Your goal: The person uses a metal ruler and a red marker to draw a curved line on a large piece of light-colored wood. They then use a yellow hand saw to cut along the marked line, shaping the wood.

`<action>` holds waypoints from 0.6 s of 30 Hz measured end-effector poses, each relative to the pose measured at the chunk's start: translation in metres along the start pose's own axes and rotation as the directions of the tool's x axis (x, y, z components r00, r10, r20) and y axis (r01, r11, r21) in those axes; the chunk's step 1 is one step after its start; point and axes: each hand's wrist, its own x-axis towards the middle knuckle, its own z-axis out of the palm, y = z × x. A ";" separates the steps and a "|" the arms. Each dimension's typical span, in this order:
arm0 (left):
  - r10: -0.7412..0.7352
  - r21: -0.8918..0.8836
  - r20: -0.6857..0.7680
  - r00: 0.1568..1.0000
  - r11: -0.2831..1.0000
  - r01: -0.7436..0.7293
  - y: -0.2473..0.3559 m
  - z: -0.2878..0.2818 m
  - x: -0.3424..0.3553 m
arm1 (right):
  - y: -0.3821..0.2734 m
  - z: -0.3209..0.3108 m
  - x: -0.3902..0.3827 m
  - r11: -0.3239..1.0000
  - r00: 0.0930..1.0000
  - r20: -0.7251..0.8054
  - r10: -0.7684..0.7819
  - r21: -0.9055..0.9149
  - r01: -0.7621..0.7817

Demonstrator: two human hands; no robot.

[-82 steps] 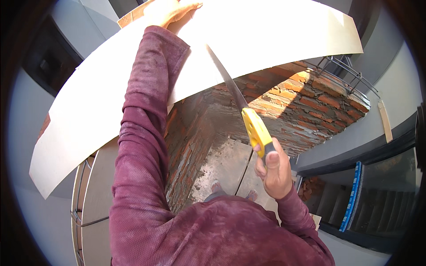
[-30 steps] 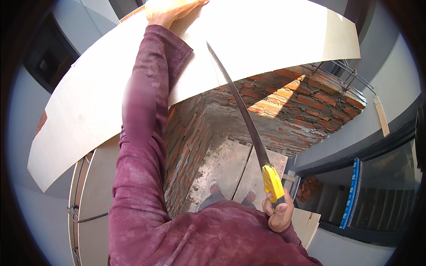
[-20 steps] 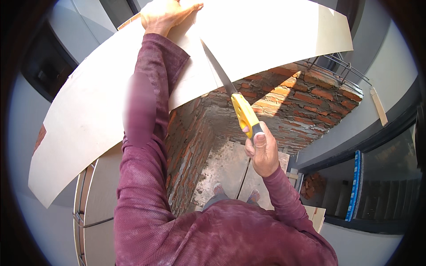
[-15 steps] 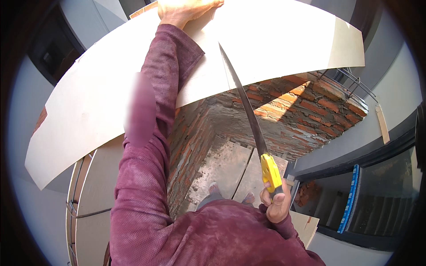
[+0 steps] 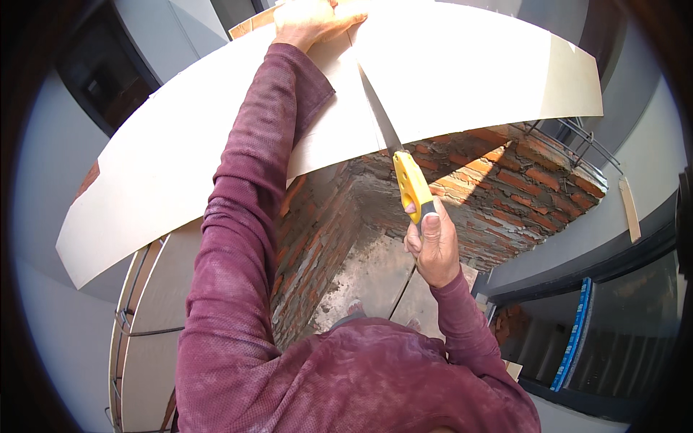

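Observation:
A large pale sheet, apparently plywood (image 5: 476,79), spans the upper part of the head view, its surface glaring in the sun. At its far edge my left hand (image 5: 312,23) bears on it, closed, with the thumb stretched along the surface; some fingertips are cut off by the picture's top. My right hand (image 5: 435,249) is wrapped around the yellow-and-grey handle of a handsaw (image 5: 380,108). The blade points away from me and crosses the sheet's near edge, in line with a thin dark line on the sheet. How deep the blade sits I cannot tell.
Rough brick walls (image 5: 534,177) stand below the sheet, around a pale floor (image 5: 361,278). Bare steel bars (image 5: 577,137) jut out at the right. More board (image 5: 155,325) and bent rod lie at lower left. A dark-framed window (image 5: 628,325) with a blue strip is at lower right.
My right hand has pushed the saw forward, away from me, so the handle is now close to the sheet's near edge and less blade shows. My left hand stays on the sheet.

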 end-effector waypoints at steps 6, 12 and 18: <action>-0.047 -0.091 0.114 0.992 0.994 0.057 -0.005 0.020 0.003 | -0.036 -0.015 0.004 0.984 0.989 0.064 0.132 0.109 -0.138; -0.047 -0.177 0.360 0.932 0.977 0.118 0.000 0.025 0.009 | -0.018 -0.002 -0.021 0.995 0.998 -0.018 0.059 -0.076 -0.060; 0.005 -0.036 0.047 0.999 0.999 -0.003 -0.006 0.019 -0.006 | -0.048 -0.022 -0.157 0.959 0.957 -0.137 0.255 -0.094 -0.268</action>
